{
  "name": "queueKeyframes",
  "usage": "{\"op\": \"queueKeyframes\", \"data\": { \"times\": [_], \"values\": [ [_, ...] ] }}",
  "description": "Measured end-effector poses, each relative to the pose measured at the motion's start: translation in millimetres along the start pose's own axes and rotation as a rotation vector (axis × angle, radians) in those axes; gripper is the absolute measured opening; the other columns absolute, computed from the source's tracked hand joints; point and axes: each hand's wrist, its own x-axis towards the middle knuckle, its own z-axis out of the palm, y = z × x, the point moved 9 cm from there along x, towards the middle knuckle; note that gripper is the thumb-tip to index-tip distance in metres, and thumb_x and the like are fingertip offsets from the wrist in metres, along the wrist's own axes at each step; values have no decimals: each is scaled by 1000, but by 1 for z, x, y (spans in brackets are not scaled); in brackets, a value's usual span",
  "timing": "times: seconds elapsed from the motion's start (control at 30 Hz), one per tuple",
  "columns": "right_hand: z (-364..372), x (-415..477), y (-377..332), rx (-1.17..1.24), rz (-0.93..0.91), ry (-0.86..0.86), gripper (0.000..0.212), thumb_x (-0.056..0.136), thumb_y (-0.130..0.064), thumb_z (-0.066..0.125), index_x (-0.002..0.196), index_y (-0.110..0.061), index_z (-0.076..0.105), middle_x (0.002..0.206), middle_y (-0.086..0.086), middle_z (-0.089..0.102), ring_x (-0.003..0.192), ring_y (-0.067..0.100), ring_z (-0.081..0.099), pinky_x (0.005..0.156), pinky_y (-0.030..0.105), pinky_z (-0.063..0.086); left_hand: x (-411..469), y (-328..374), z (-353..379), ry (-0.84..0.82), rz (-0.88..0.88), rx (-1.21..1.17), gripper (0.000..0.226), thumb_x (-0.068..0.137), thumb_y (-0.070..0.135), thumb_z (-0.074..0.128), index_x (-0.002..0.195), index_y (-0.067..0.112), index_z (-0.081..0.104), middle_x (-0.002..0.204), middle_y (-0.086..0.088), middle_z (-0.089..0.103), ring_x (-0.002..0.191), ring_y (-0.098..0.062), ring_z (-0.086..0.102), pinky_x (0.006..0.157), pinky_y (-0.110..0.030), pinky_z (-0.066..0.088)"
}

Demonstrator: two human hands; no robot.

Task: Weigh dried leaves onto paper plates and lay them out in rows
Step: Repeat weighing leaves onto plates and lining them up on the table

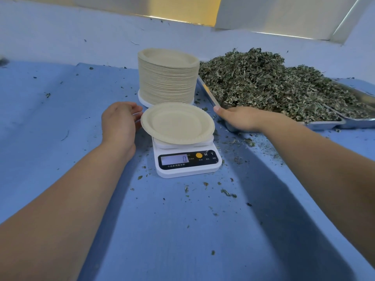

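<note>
An empty beige paper plate lies on a small white digital scale whose display reads 0. Just left of the plate, my left hand hovers with relaxed fingers near its rim; whether it touches the rim I cannot tell. My right hand rests on the near corner of a metal tray, thumb pointing left, its fingers hidden. The tray holds a big heap of dried green leaves. Behind the scale stands a tall stack of paper plates.
A blue cloth covers the table, with leaf crumbs scattered around the scale and to its right. A second metal tray sits at the far right. A pale wall rises behind the table.
</note>
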Motion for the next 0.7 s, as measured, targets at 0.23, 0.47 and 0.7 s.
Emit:
{"op": "queueKeyframes", "data": {
  "times": [0.23, 0.47, 0.7],
  "values": [
    [-17, -17, -4, -67, -92, 447, 67, 99, -68, 28, 63, -15, 45, 53, 4, 44, 48, 26, 44, 49, 27, 32, -1, 0, 1, 1, 9, 11, 24, 89, 10, 44, 95, 12, 68, 104, -8, 77, 95, -19, 76, 71, -22, 56],
    [-28, -37, -4, 64, -84, 696, 52, 96, -50, 45, 59, -14, 39, 45, -1, 36, 43, 22, 34, 47, 23, 27, 2, -2, 0, -3, -4, 19, 22, 87, 8, 48, 88, 11, 70, 101, -10, 76, 84, -17, 74, 68, -23, 56],
    [-33, -11, 1, 198, -106, 451, 49, 96, -36, 54, 55, -18, 35, 46, -1, 26, 45, 19, 23, 49, 25, 20, 4, -3, 0, -10, 3, 26, 21, 84, 9, 50, 85, 11, 70, 95, -9, 77, 82, -17, 74, 67, -24, 56]
  ]
}}
